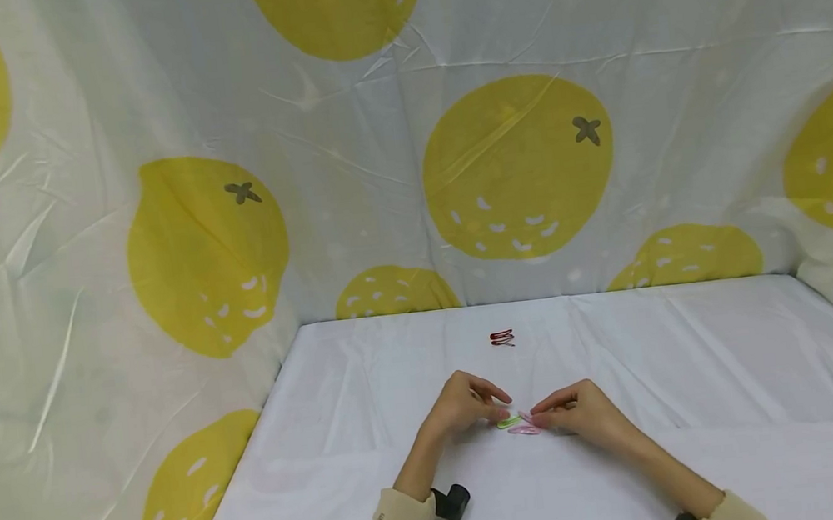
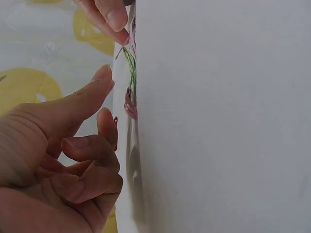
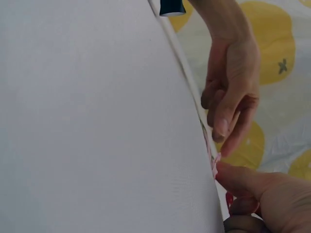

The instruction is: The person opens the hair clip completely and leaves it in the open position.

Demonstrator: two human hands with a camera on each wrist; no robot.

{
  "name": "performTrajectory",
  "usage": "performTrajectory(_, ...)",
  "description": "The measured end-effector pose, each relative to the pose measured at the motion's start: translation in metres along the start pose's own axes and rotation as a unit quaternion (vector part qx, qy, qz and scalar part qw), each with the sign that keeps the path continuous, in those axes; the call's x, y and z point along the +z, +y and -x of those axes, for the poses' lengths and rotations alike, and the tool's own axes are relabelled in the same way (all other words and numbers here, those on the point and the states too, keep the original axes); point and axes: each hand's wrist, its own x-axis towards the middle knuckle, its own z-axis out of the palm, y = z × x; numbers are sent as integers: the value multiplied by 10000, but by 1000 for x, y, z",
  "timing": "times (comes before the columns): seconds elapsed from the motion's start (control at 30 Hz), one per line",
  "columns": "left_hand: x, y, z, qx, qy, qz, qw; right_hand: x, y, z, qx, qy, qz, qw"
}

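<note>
Several small snap hair clips lie together on the white cloth in the head view: a green hair clip [image 1: 510, 422] and a pink hair clip [image 1: 525, 430] in front of it. My right hand [image 1: 585, 411] pinches another pink hair clip [image 1: 526, 416] between thumb and forefinger, just right of the green one; its pink end [image 3: 216, 165] shows by the thumb in the right wrist view. My left hand [image 1: 468, 401] hovers beside the green clip. Its thumb and forefinger stand apart with nothing between them in the left wrist view, and the other fingers curl loosely.
Farther back on the white-covered table [image 1: 711, 349] lies a small group of red hair clips [image 1: 502, 338]. A curtain [image 1: 352, 216] printed with yellow lemons closes off the back and sides. Black wrist cameras [image 1: 452, 503] sit at both sleeves.
</note>
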Motion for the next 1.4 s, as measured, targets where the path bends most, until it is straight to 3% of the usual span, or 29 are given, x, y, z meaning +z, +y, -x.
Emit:
performTrajectory(0.17,5,3,0,125,-42,34,9999,4,-1,-1,-345,225,310,9987)
performTrajectory(0.43,8,5,1,112,-88,-101,9998,9,-7,-5,-420,315,506,9973)
performTrajectory(0.67,10,5,2,-69,-57,-169,9998,2,-3,-3,-230,324,648,9971)
performTrajectory(0.8,11,4,2,-36,-35,-205,9998,3,0,-4,-370,397,772,9955)
performTrajectory(0.93,11,5,2,-32,-6,-187,9998,8,-3,-8,-404,537,712,9952)
performTrajectory(1.2,12,5,2,-110,133,-238,9996,15,-9,-9,17,686,582,9959)
performTrajectory(1.4,11,3,2,-151,305,-186,9992,13,-8,-9,-49,579,573,9967)
